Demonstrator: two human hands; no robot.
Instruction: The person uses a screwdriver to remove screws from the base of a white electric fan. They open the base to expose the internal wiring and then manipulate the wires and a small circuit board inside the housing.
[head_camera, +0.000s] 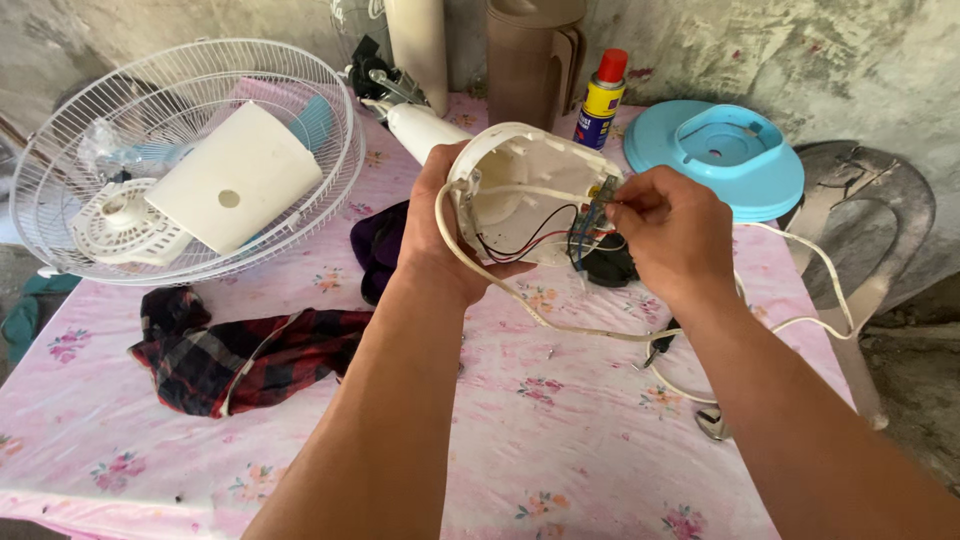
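Observation:
My left hand (437, 235) grips a white plastic fan housing (520, 185) from the left, its open side turned toward me. Red, black and blue wires (540, 238) run inside it. My right hand (672, 232) pinches a small switch part (600, 195) at the housing's right rim. A white power cord (600, 330) loops from the housing down across the pink flowered tablecloth (560, 430) and off to the right.
White wire fan grilles (180, 150) with a white blade piece lie at the left. A plaid cloth (240, 355) and a dark cloth (378, 245) lie nearby. A spray can (603, 95), a blue fan base (715, 155), a brown jug (530, 60) and a plastic chair (860, 230) stand behind.

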